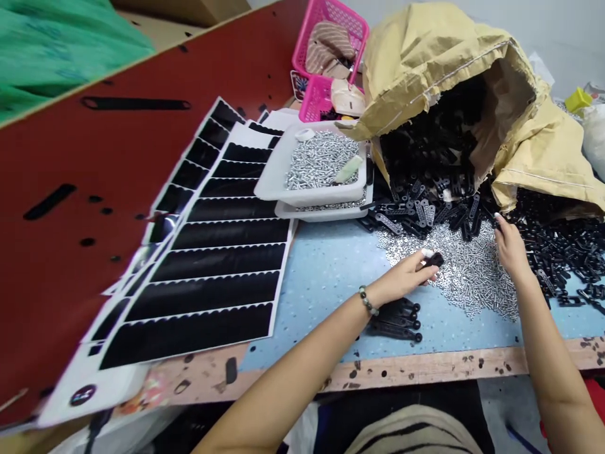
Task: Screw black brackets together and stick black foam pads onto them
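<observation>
My left hand (407,272), with white wrapping on a fingertip and a beaded bracelet at the wrist, is closed around a small black plastic part (433,259) above the heap of silver screws (477,271). Several long black plastic arms with round ends (394,320) lie on the blue mat below this wrist. My right hand (511,247) is at the right side of the screws, its fingers drawn together; what they hold, if anything, is too small to make out. Close beyond it are loose black plastic links (467,217), spilling from a paper sack (439,63).
White tubs (271,176) with silver screws stand left of the sack, pink baskets (309,44) behind them. Sheets of black strips (222,252) lean on a red board (142,145). A second sack (553,157) and more black parts (567,252) lie right.
</observation>
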`<state>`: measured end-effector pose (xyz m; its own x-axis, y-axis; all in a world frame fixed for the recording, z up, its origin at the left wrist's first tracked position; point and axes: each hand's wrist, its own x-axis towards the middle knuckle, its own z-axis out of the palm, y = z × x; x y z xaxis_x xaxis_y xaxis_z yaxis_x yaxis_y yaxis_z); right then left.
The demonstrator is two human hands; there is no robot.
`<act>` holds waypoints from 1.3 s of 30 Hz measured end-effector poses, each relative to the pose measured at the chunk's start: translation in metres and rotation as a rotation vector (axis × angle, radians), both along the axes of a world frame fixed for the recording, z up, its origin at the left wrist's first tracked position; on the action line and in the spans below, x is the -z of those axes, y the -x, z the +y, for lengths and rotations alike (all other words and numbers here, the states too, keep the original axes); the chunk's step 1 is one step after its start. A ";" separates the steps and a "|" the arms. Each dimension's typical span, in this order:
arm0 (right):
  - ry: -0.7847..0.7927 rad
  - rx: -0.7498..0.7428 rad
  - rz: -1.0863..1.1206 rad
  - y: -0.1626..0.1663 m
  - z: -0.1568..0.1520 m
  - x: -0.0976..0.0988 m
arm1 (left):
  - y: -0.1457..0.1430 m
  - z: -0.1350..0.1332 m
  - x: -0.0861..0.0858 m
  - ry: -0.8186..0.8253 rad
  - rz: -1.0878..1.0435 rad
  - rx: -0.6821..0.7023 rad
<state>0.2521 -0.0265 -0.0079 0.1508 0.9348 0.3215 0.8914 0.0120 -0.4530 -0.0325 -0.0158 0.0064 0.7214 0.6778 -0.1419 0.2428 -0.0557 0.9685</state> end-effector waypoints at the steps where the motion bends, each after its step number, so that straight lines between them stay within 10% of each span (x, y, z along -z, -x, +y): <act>1: 0.006 -0.076 0.119 0.015 -0.009 -0.004 | 0.000 0.000 0.001 0.024 -0.031 -0.004; 7: 0.139 -0.388 0.595 0.095 -0.040 -0.025 | 0.005 -0.009 -0.009 -0.189 0.104 -0.074; 19: 0.220 -0.478 0.430 0.116 -0.037 -0.056 | 0.029 -0.014 -0.025 -0.778 0.233 -0.018; 23: 0.259 -0.528 0.444 0.114 -0.040 -0.039 | 0.056 -0.005 -0.034 -0.703 0.208 -0.093; 31: 0.159 -0.431 -0.194 0.140 -0.056 0.026 | 0.063 -0.010 -0.018 -0.426 0.295 -0.264; 39: -0.023 -0.294 0.124 0.117 -0.082 0.027 | 0.040 -0.006 0.005 -0.560 0.233 0.055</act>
<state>0.1352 -0.1088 -0.0345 -0.0852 0.9369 0.3391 0.7866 0.2722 -0.5542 -0.0728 -0.0214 0.0013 0.7501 0.6579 0.0673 0.4270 -0.5595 0.7104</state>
